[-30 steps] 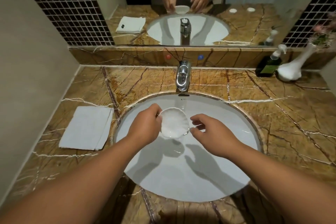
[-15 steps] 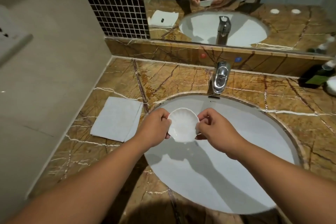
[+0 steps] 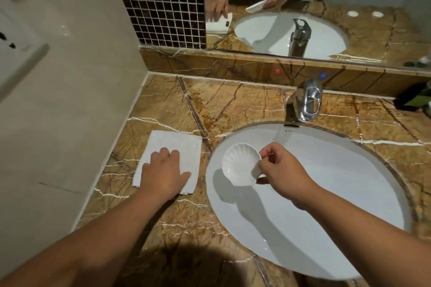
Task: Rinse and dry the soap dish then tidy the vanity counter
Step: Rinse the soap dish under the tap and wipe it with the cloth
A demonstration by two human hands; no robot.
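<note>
A white shell-shaped soap dish hangs over the left side of the white sink basin. My right hand pinches its right edge between thumb and fingers. A folded white towel lies on the brown marble counter left of the basin. My left hand rests flat on the towel's near half with fingers spread, not visibly gripping it.
A chrome tap stands behind the basin, with no water running. A dark soap bottle sits at the far right by the mirror. A beige wall closes off the counter's left side.
My left hand has let go of the soap dish and moved left onto the towel. The right hand alone now holds the dish. The view has shifted left.
</note>
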